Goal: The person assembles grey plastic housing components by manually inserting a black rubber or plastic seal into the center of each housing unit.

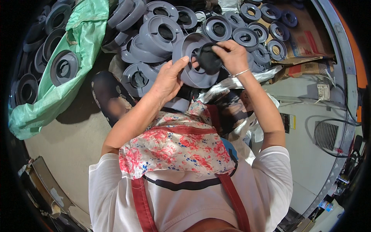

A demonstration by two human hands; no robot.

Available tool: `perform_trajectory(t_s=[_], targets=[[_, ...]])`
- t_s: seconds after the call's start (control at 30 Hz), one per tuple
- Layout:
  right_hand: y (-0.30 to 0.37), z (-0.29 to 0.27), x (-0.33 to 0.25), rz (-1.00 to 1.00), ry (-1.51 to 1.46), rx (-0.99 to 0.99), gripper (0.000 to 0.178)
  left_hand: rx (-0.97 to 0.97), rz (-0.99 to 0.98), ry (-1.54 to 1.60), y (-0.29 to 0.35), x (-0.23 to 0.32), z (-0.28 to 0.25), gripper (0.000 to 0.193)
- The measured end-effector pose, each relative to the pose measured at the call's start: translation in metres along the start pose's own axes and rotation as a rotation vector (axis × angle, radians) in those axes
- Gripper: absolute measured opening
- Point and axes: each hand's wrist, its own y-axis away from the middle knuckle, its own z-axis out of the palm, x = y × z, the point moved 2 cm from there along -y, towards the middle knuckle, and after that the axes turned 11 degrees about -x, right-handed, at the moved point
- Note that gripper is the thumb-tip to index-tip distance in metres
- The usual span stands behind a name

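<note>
"Where's the gray ring [201, 80]?"
"The left hand [169, 80] grips it in its fingers, near the far pile [151, 36]."
"And the right hand [234, 57]?"
"Its fingers pinch a black disc [209, 61], over the ring's right side."

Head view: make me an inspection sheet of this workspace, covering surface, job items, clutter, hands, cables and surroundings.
Surface: pale floor at left; brown cardboard at upper right.
Job items: gray plastic ring and black disc, overlapping in view; whether seated, cannot tell.
Clutter: more gray rings piled ahead; green woven sack at upper left, one ring on it.
Hands: left hand grips the ring's near-left rim; right hand pinches the disc.
Cables: black cable looped at right.
Surroundings: pale panel with vent grille at right.
</note>
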Motion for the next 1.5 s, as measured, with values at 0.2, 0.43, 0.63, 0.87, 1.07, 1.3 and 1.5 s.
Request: perform_trajectory(t_s=[0.2,0.43,0.63,0.87,1.07,1.3,1.5], targets=[[0.023,0.007,-0.051,-0.198,0.269,-0.372,0.066,-0.019,0.005,-0.115,0.007,-0.006,-0.004,0.035],[0.028,0.002,-0.062,-0.543,0.498,-0.58,0.07,-0.058,-0.207,-0.082,0.01,0.009,-0.003,0.032],[0.033,0.005,-0.049,-0.497,0.406,-0.439,0.066,-0.103,-0.197,-0.019,0.01,0.008,0.002,0.034],[0.021,0.015,0.029,0.141,0.097,-0.977,0.064,-0.079,0.332,-1.341,0.024,0.004,0.006,0.078],[0.007,-0.032,0.184,0.175,1.069,-0.493,0.062,-0.586,-0.12,-1.517,0.037,-0.003,0.003,0.066],[-0.014,-0.039,0.111,0.27,0.099,-0.221,0.058,-0.074,-0.192,-0.664,-0.018,-0.011,-0.016,0.068],[-0.025,-0.016,0.089,0.407,-0.595,-0.407,0.051,-0.012,-0.076,0.072,-0.052,-0.023,-0.014,0.035]])
